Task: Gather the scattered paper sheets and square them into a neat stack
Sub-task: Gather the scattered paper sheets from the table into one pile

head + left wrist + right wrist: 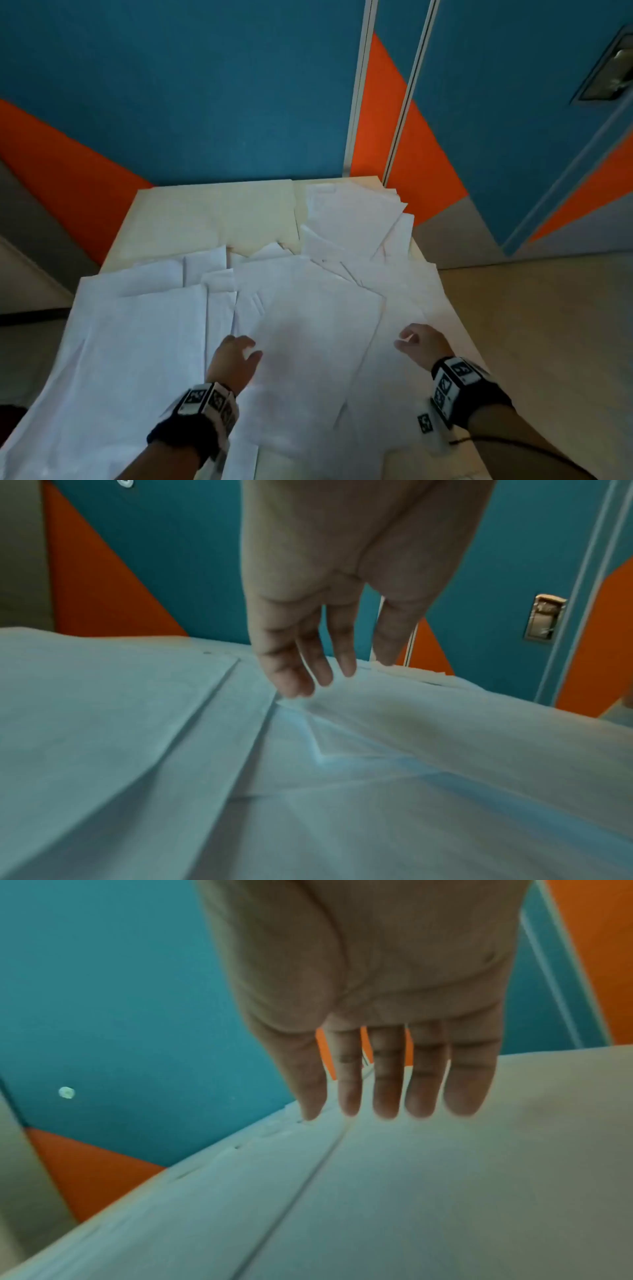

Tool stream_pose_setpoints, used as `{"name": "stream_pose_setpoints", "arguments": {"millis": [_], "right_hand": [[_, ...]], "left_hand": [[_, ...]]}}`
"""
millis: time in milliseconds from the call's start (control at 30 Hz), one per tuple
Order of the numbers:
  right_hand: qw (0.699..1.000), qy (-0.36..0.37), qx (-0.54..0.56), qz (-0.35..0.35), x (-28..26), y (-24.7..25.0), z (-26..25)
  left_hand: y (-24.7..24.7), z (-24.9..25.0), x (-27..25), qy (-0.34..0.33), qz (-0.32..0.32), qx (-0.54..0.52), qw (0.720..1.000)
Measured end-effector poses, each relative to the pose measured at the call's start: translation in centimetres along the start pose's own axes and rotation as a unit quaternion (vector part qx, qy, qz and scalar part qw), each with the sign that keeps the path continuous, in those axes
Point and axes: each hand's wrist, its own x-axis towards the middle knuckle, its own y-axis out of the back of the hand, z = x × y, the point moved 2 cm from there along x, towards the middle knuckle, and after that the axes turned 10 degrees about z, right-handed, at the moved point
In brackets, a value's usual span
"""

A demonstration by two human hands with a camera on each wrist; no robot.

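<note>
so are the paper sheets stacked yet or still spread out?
Spread. The paper sheets overlap at mixed angles across the table; both hands hover open above them.

White paper sheets (pixel 318 342), faintly bluish in shade, over a pale cream table (pixel 212 212). Behind, teal-blue wall (pixel 171 85) cut by slanted orange wedges (pixel 61 171). Teal door (pixel 513 102) with white frame strips. Black wristbands (pixel 205 411) bearing black-and-white square marker patterns. Beige floor (pixel 548 325).
</note>
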Motion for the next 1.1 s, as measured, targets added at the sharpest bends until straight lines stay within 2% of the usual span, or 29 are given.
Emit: {"name": "stream_pose_setpoints", "arguments": {"millis": [100,200,300,367,467,567,633,733,800,867,933,1033,1100], "right_hand": [[0.993,-0.097,-0.054,0.048,1.0,0.5,1.4],[0.982,-0.172,-0.072,0.043,1.2,0.2,1.9],[0.977,-0.191,-0.087,0.022,1.6,-0.7,2.0],[0.981,-0.188,-0.040,0.016,1.9,-1.2,1.5],[0.986,-0.161,0.030,0.019,2.3,-2.3,0.9],[0.994,-0.094,0.050,0.036,2.4,-3.6,-0.1],[0.996,-0.048,0.072,0.021,2.2,-4.4,-0.6],[0.997,-0.014,0.071,-0.017,2.1,-5.2,-0.8],[0.999,-0.010,0.048,-0.011,2.5,-5.2,-0.7],[0.999,-0.002,0.028,0.028,3.1,-4.7,-0.7],[0.998,0.000,0.056,0.041,3.3,-4.2,-1.1],[0.997,0.028,0.075,-0.013,3.3,-4.6,-1.9],[0.994,0.068,0.076,-0.046,2.7,-5.2,-2.8]], "left_hand": [[-0.4,0.9,0.8,0.042,0.041,0.019,0.998],[-1.3,2.2,0.7,0.091,0.029,0.058,0.994],[-2.1,2.9,0.9,0.157,0.013,0.084,0.984],[-2.9,3.4,1.1,0.187,0.011,0.061,0.980],[-3.9,4.2,1.3,0.227,0.016,-0.048,0.973],[-4.4,4.4,1.5,0.234,0.006,-0.109,0.966],[-4.8,4.2,1.8,0.236,0.001,-0.161,0.958],[-4.9,3.8,1.5,0.271,-0.048,-0.288,0.917],[-4.5,3.4,1.3,0.289,-0.100,-0.315,0.898],[-3.9,2.7,0.9,0.285,-0.153,-0.322,0.890],[-3.2,2.3,0.3,0.276,-0.197,-0.343,0.876],[-2.7,2.1,-0.7,0.267,-0.237,-0.372,0.857],[-3.5,1.8,-0.7,0.253,-0.214,-0.370,0.868]]}}
